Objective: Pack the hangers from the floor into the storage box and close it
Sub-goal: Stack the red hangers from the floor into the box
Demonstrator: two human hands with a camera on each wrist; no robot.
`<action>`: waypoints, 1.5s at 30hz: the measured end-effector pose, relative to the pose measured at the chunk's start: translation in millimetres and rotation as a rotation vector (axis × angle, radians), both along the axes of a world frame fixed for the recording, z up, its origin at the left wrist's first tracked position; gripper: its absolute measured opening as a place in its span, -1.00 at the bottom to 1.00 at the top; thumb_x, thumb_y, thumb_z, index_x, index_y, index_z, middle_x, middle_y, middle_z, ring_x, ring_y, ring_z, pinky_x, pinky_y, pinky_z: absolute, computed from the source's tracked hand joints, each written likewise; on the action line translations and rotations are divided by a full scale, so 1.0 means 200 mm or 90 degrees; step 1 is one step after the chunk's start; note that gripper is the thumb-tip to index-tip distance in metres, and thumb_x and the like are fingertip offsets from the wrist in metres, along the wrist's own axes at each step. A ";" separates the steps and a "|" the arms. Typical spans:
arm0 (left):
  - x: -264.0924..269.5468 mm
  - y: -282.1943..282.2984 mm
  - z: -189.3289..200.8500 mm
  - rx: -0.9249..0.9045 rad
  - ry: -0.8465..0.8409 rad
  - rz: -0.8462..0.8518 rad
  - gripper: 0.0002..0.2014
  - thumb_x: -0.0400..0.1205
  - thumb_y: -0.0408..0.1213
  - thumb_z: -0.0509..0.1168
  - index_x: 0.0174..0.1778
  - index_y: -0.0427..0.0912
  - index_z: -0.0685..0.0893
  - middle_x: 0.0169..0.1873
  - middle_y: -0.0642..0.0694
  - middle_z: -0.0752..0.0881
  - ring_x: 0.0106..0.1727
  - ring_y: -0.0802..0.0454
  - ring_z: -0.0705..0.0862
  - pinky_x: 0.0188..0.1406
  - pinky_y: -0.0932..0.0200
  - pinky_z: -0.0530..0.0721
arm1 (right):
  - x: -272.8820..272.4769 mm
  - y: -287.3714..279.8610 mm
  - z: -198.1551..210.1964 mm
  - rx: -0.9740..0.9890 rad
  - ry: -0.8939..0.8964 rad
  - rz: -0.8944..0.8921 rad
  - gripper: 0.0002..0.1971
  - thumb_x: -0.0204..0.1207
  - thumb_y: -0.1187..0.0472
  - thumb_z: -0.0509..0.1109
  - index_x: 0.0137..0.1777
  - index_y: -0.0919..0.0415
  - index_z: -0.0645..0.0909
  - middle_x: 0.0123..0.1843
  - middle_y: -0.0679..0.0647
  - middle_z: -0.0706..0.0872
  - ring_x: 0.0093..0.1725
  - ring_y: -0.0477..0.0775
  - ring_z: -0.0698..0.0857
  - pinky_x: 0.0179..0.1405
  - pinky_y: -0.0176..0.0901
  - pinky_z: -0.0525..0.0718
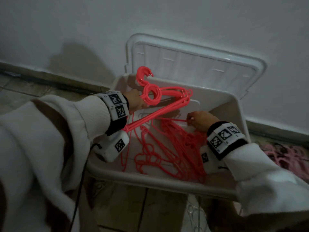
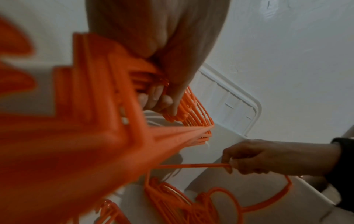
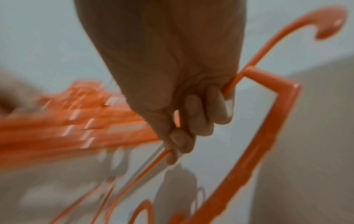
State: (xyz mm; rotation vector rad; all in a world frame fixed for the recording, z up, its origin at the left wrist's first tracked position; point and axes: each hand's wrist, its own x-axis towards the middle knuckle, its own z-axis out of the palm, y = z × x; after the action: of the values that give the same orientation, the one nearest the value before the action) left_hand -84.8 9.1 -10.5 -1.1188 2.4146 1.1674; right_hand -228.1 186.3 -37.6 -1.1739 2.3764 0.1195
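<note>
A white storage box [image 1: 237,104] stands open on the floor, its lid [image 1: 197,64] leaning back against the wall. My left hand [image 1: 135,100] grips a bundle of coral-red hangers [image 1: 160,96] over the box's left side, hooks pointing up; the left wrist view shows its fingers [image 2: 159,98] curled round the bundle [image 2: 193,115]. My right hand [image 1: 199,120] pinches the thin bar of a single hanger [image 2: 191,165] inside the box; the right wrist view shows the fingers [image 3: 197,121] wrapped round that hanger [image 3: 268,128]. Several more hangers [image 1: 167,151] lie piled on the box bottom.
A heap of pink hangers [image 1: 287,156] lies on the floor to the right of the box. The white wall [image 1: 150,22] and a dark baseboard [image 1: 50,77] run behind it. Tiled floor [image 1: 142,211] lies in front.
</note>
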 end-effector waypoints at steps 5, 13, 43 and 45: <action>-0.01 0.04 0.01 -0.018 -0.021 0.002 -0.67 0.62 -0.33 0.29 -0.48 -0.21 0.43 -0.49 -0.14 0.50 -0.56 0.02 0.48 -0.58 0.26 0.42 | -0.09 0.20 0.23 -0.031 -0.018 0.011 -0.76 0.59 0.28 0.21 0.17 0.27 0.64 -0.03 0.21 0.69 0.02 0.17 0.61 -0.11 -0.22 0.38; -0.01 0.08 0.03 0.017 0.000 0.035 -0.66 0.62 -0.33 0.29 -0.49 -0.23 0.45 -0.51 -0.13 0.48 -0.51 0.01 0.40 -0.58 0.25 0.40 | -0.21 0.46 0.32 -0.076 -0.208 -0.075 -0.80 0.62 0.31 0.22 -0.15 0.04 0.58 -0.40 -0.04 0.49 -0.41 -0.13 0.41 -0.40 -0.46 0.39; 0.11 0.02 -0.05 0.203 0.073 0.143 -0.35 0.45 0.20 0.33 0.03 -0.44 0.65 -0.38 -0.23 0.59 -0.51 -0.03 0.53 -0.44 0.16 0.61 | 0.33 -0.13 0.03 -0.181 -0.939 -0.383 -0.74 0.68 0.37 0.02 0.07 0.33 0.57 -0.23 0.11 0.83 -0.33 -0.07 0.81 -0.30 -0.29 0.77; 0.13 0.02 -0.05 0.152 0.072 0.141 -0.33 0.50 0.23 0.25 0.07 -0.43 0.67 -0.33 -0.25 0.63 -0.39 -0.09 0.57 -0.32 0.10 0.64 | 0.32 -0.13 0.03 -0.182 -0.961 -0.375 -0.74 0.67 0.36 0.04 0.00 0.32 0.58 -0.29 0.08 0.83 -0.31 -0.09 0.80 -0.24 -0.30 0.75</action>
State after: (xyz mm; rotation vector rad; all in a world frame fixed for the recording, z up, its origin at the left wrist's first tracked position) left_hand -59.7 13.7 -20.3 -1.2968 2.1962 1.5799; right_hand -164.7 160.7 -31.3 -0.2754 1.2150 -0.9624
